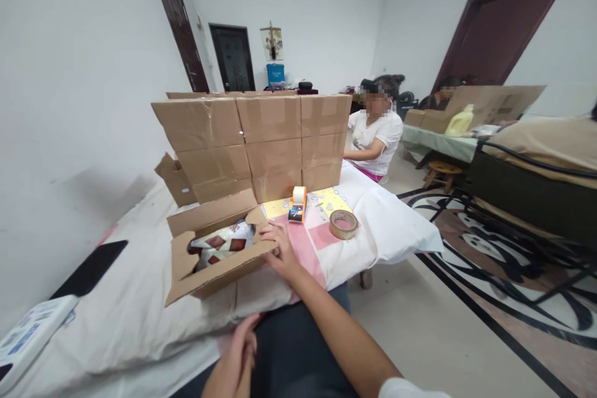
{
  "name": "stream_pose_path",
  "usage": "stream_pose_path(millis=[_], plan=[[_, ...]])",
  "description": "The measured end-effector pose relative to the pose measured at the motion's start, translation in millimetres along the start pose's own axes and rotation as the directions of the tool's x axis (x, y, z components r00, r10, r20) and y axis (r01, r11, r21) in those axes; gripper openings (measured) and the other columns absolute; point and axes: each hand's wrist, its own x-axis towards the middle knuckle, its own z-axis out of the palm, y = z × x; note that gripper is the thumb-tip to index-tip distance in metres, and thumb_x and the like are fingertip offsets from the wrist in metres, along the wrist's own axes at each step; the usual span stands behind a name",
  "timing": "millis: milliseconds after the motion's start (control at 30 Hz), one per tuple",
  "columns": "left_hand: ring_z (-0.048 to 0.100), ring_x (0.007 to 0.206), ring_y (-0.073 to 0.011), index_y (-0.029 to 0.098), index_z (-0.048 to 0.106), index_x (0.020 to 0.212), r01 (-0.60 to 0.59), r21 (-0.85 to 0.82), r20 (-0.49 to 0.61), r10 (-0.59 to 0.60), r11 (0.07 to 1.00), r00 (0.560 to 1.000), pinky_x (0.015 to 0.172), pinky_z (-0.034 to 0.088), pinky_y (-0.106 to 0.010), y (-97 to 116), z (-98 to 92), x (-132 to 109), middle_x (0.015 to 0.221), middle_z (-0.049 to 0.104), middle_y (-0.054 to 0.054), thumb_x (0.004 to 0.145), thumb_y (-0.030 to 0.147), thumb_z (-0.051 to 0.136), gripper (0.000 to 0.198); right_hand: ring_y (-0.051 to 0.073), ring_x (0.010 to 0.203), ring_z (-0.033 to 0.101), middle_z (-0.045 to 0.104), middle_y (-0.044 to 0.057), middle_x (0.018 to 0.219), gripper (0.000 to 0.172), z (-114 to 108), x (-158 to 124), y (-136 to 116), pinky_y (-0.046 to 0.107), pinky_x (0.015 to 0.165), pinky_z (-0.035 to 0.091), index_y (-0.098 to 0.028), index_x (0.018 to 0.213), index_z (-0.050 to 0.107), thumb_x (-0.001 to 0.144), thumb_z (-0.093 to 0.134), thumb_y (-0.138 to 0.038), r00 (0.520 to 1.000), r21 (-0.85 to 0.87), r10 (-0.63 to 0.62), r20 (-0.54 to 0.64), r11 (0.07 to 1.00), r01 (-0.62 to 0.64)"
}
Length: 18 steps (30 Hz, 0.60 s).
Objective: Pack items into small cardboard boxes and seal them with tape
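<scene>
An open cardboard box [224, 267] sits near the table's front edge with its flaps up. Inside lies a glossy packet [224, 241], white with dark red diamond shapes. My right hand [281, 250] grips the box at its right end, fingers over the flap and thumb outside. Low over my lap, below the table edge, is my left hand [243, 339]; its fingers are loosely stretched, apart from the box, and no object shows in them. Beyond the box lie an orange tape dispenser [297, 205] and a roll of brown tape [344, 224].
Stacked taped cartons [273, 149] form a wall at the back of the table. Another open carton [176, 180] stands at left. A black flat object [91, 267] and a white device [35, 336] lie on the left. A person [375, 130] in white sits beyond the table.
</scene>
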Motion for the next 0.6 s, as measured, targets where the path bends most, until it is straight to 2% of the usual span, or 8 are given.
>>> stream_pose_path(millis=[33, 100, 200, 267, 333, 367, 500, 600], plan=[[0.069, 0.104, -0.0216, 0.027, 0.050, 0.137, -0.077, 0.055, -0.106, 0.082, 0.996, 0.991, 0.090, 0.055, -0.034, -3, -10.6, 11, 0.117, 0.069, -0.010, 0.099, 0.030, 0.032, 0.043, 0.026, 0.121, 0.055, 0.071, 0.007, 0.114, 0.020, 1, 0, -1, 0.049, 0.110, 0.040, -0.026, 0.106, 0.063, 0.093, 0.060, -0.041, 1.000, 0.011, -0.002, -0.012, 1.000, 0.002], [0.056, 0.128, -0.0294, 0.025, 0.048, 0.141, -0.159, 0.218, -0.315, 0.224, 0.963, 0.922, 0.107, 0.047, -0.047, -9, -35.5, 34, 0.136, 0.058, -0.015, 0.096, 0.030, 0.044, 0.046, 0.025, 0.119, 0.056, 0.071, 0.007, 0.111, 0.020, 2, -1, -3, 0.049, 0.111, 0.039, -0.026, 0.103, 0.064, 0.096, 0.056, -0.043, 0.999, 0.034, 0.024, -0.031, 0.999, -0.023], [0.043, 0.138, -0.0365, 0.019, 0.043, 0.148, -0.088, 0.364, -0.585, 0.300, 0.927, 0.754, 0.113, 0.039, -0.056, -17, -67.6, 62, 0.141, 0.048, -0.021, 0.089, 0.035, 0.063, 0.064, 0.025, 0.115, 0.057, 0.072, 0.006, 0.105, 0.025, 5, 2, -8, 0.048, 0.110, 0.039, -0.025, 0.095, 0.067, 0.100, 0.047, -0.040, 0.991, 0.047, 0.125, -0.055, 0.991, -0.122], [0.039, 0.141, -0.0366, 0.017, 0.034, 0.152, -0.078, 0.353, -0.649, 0.304, 0.932, 0.697, 0.111, 0.042, -0.055, -22, -79.6, 76, 0.145, 0.041, -0.023, 0.084, 0.039, 0.071, 0.081, 0.025, 0.113, 0.057, 0.072, 0.006, 0.101, 0.028, 5, 6, -10, 0.046, 0.107, 0.041, -0.025, 0.093, 0.070, 0.101, 0.046, -0.038, 0.979, 0.042, 0.193, -0.063, 0.981, -0.191], [0.043, 0.139, -0.0345, 0.018, 0.030, 0.154, -0.079, 0.256, -0.670, 0.236, 0.963, 0.704, 0.107, 0.047, -0.051, -28, -85.9, 86, 0.146, 0.043, -0.021, 0.085, 0.041, 0.071, 0.084, 0.026, 0.112, 0.057, 0.072, 0.007, 0.101, 0.027, 6, 12, -12, 0.045, 0.103, 0.044, -0.024, 0.096, 0.072, 0.099, 0.048, -0.037, 0.968, 0.039, 0.245, -0.064, 0.969, -0.242], [0.048, 0.136, -0.0328, 0.019, 0.032, 0.153, -0.058, 0.193, -0.668, 0.174, 0.980, 0.724, 0.107, 0.047, -0.051, -31, -88.2, 91, 0.144, 0.048, -0.020, 0.089, 0.043, 0.066, 0.077, 0.026, 0.111, 0.057, 0.072, 0.007, 0.101, 0.027, 6, 14, -12, 0.044, 0.102, 0.045, -0.024, 0.098, 0.072, 0.098, 0.049, -0.037, 0.962, 0.041, 0.267, -0.060, 0.963, -0.265], [0.055, 0.132, -0.0275, 0.023, 0.054, 0.142, 0.046, -0.042, -0.656, -0.063, 0.998, 0.752, 0.117, 0.037, -0.049, -40, -96.4, 110, 0.138, 0.062, -0.012, 0.101, 0.044, 0.043, 0.047, 0.025, 0.115, 0.058, 0.068, 0.010, 0.119, 0.026, 9, 21, -13, 0.041, 0.100, 0.048, -0.023, 0.095, 0.075, 0.095, 0.054, -0.038, 0.924, 0.067, 0.378, -0.062, 0.925, -0.374], [0.047, 0.141, -0.0275, 0.022, 0.058, 0.140, 0.053, -0.267, -0.602, -0.210, 0.962, 0.771, 0.122, 0.032, -0.044, -45, -100.3, 128, 0.149, 0.055, -0.011, 0.097, 0.047, 0.049, 0.050, 0.026, 0.113, 0.061, 0.047, 0.012, 0.149, 0.031, 10, 29, -4, 0.038, 0.088, 0.054, -0.023, 0.108, 0.073, 0.083, 0.066, -0.040, 0.831, 0.120, 0.541, -0.128, 0.841, -0.528]])
